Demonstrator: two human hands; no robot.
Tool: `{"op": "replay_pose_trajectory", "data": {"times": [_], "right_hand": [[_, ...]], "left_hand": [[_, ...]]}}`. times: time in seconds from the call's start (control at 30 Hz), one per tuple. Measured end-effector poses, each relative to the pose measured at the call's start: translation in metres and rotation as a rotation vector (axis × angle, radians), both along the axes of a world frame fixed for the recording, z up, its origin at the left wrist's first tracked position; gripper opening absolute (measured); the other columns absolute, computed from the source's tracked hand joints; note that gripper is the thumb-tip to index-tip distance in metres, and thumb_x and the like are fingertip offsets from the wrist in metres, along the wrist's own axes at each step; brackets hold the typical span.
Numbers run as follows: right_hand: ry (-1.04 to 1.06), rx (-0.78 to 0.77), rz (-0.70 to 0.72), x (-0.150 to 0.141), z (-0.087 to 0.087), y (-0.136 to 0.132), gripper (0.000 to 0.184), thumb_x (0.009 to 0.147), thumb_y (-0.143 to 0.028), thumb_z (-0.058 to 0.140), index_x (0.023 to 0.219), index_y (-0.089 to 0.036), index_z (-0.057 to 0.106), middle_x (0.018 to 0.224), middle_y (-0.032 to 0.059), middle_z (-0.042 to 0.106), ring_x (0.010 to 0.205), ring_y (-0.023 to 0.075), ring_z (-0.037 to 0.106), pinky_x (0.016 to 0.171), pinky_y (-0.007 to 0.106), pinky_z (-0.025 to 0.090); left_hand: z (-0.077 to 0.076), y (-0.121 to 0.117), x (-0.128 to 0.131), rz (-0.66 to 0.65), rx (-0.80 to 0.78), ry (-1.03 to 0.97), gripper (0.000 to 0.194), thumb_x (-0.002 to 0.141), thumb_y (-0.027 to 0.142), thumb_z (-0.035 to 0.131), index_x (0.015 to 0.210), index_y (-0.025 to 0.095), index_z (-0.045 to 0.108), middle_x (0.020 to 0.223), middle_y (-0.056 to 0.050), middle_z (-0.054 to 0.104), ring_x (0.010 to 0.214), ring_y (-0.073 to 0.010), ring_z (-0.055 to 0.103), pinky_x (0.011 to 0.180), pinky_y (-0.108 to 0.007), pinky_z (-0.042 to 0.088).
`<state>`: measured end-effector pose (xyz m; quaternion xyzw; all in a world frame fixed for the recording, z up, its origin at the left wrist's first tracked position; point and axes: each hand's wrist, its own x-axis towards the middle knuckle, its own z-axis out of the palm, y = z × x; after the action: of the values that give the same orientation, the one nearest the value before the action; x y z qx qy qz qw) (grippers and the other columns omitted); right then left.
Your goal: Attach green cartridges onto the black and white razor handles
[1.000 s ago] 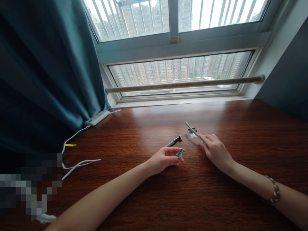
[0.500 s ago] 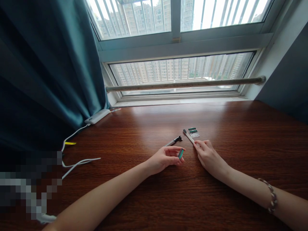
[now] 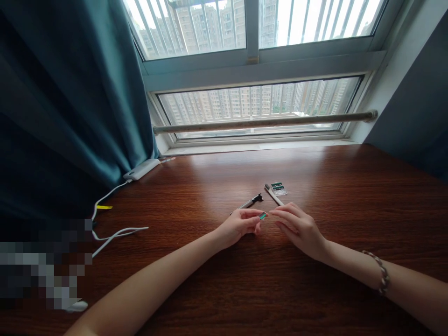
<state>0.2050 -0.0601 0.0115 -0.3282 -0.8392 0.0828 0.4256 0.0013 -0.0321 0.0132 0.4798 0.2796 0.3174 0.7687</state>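
My left hand (image 3: 240, 225) pinches a small green-and-grey razor cartridge (image 3: 262, 216) between thumb and fingertips, above the table. Close to it is my right hand (image 3: 304, 229), its fingers stretched forward and the thumb apart, with nothing in it; the fingertips are near the cartridge, and I cannot tell if they touch. A grey razor handle (image 3: 251, 202) with a black end lies just beyond my left hand, partly hidden by it. Behind my right fingers a toothbrush (image 3: 275, 195) rests on the table, its lower end covered. A clear plastic case (image 3: 281, 192) with dark green cartridges lies beside the brush head.
The brown wooden table (image 3: 210, 182) reaches to the window sill. At the left are a white power strip (image 3: 143, 170), a loose white cable (image 3: 121, 232) and a yellow strip (image 3: 104, 207). A blue curtain (image 3: 105, 93) hangs there. A metal rail (image 3: 262, 124) crosses the window.
My right hand has let go of the toothbrush and moved left toward the cartridge. The brush stays on the table. My left hand has turned the cartridge to a flatter angle.
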Motion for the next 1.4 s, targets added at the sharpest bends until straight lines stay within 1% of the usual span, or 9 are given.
{"op": "replay_pose_trajectory", "data": {"times": [0.17, 0.3, 0.5, 0.7, 0.8, 0.97, 1.1, 1.27, 1.4], "right_hand": [[-0.019, 0.015, 0.085, -0.002, 0.006, 0.0, 0.035, 0.08, -0.019, 0.051, 0.115, -0.021, 0.05, 0.098, 0.0078, 0.055, 0.089, 0.0181, 0.05, 0.077, 0.033, 0.045], [0.034, -0.102, 0.122, -0.006, 0.011, -0.002, 0.029, 0.079, -0.026, 0.055, 0.107, -0.019, 0.055, 0.095, 0.0083, 0.056, 0.089, 0.0179, 0.052, 0.077, 0.032, 0.045], [0.071, -0.165, 0.149, -0.011, 0.009, -0.005, 0.016, 0.08, -0.021, 0.053, 0.094, -0.021, 0.062, 0.089, 0.006, 0.057, 0.083, 0.0152, 0.053, 0.072, 0.028, 0.046], [0.114, -0.226, 0.056, -0.014, 0.004, -0.005, 0.036, 0.074, -0.026, 0.06, 0.109, -0.022, 0.055, 0.107, 0.008, 0.053, 0.098, 0.0196, 0.051, 0.085, 0.034, 0.043], [0.117, -0.28, 0.062, -0.015, 0.001, -0.004, 0.042, 0.072, -0.028, 0.062, 0.112, -0.023, 0.054, 0.109, 0.0084, 0.052, 0.101, 0.0211, 0.05, 0.088, 0.036, 0.042], [0.173, -0.285, 0.092, -0.016, -0.002, -0.005, 0.036, 0.074, -0.024, 0.06, 0.109, -0.022, 0.055, 0.111, 0.009, 0.051, 0.101, 0.0205, 0.05, 0.086, 0.035, 0.044], [0.161, -0.22, 0.075, -0.016, 0.001, -0.007, 0.037, 0.072, -0.022, 0.06, 0.109, -0.022, 0.054, 0.11, 0.0091, 0.051, 0.102, 0.0209, 0.049, 0.087, 0.036, 0.043], [0.142, -0.217, 0.078, -0.015, 0.003, -0.009, 0.039, 0.073, -0.024, 0.06, 0.111, -0.022, 0.053, 0.108, 0.0089, 0.051, 0.101, 0.0209, 0.05, 0.085, 0.034, 0.043], [0.14, -0.224, 0.066, -0.015, 0.001, -0.009, 0.043, 0.071, -0.023, 0.062, 0.113, -0.022, 0.051, 0.108, 0.0089, 0.051, 0.101, 0.0209, 0.049, 0.087, 0.035, 0.042]], "left_hand": [[0.003, -0.005, 0.003, -0.125, -0.012, -0.005, 0.037, 0.076, 0.042, 0.052, 0.083, 0.007, 0.062, 0.05, 0.0, 0.047, 0.044, -0.0059, 0.039, 0.047, -0.021, 0.029], [0.0, -0.011, 0.007, -0.174, -0.042, -0.005, 0.035, 0.076, 0.043, 0.052, 0.079, 0.009, 0.058, 0.054, -0.001, 0.049, 0.043, -0.0066, 0.041, 0.044, -0.021, 0.027], [0.0, -0.014, 0.01, -0.168, 0.012, 0.04, 0.024, 0.073, 0.031, 0.059, 0.078, 0.009, 0.055, 0.055, 0.0, 0.05, 0.044, -0.0052, 0.041, 0.043, -0.019, 0.027], [-0.001, -0.015, 0.011, -0.026, 0.043, 0.024, 0.036, 0.066, 0.022, 0.066, 0.097, 0.012, 0.051, 0.057, 0.003, 0.05, 0.045, -0.0056, 0.044, 0.043, -0.018, 0.031], [-0.001, -0.016, 0.011, -0.019, 0.041, 0.005, 0.04, 0.063, 0.016, 0.068, 0.098, 0.014, 0.05, 0.067, 0.0, 0.056, 0.053, -0.0068, 0.05, 0.049, -0.019, 0.036], [0.001, -0.017, 0.013, -0.005, -0.018, -0.056, 0.044, 0.056, 0.01, 0.072, 0.096, 0.015, 0.053, 0.093, -0.008, 0.06, 0.089, -0.0176, 0.056, 0.078, -0.03, 0.042], [0.001, -0.017, 0.012, -0.009, -0.074, -0.09, 0.051, 0.053, 0.008, 0.073, 0.1, 0.015, 0.054, 0.09, -0.008, 0.063, 0.088, -0.0181, 0.057, 0.081, -0.032, 0.041], [0.002, -0.016, 0.01, -0.047, -0.11, -0.064, 0.028, 0.068, 0.027, 0.065, 0.089, 0.007, 0.062, 0.086, -0.012, 0.063, 0.081, -0.0169, 0.058, 0.079, -0.031, 0.041], [0.002, -0.016, 0.009, -0.054, -0.087, -0.07, 0.026, 0.069, 0.028, 0.064, 0.082, 0.006, 0.063, 0.083, -0.012, 0.063, 0.078, -0.0157, 0.057, 0.078, -0.03, 0.042]]}}
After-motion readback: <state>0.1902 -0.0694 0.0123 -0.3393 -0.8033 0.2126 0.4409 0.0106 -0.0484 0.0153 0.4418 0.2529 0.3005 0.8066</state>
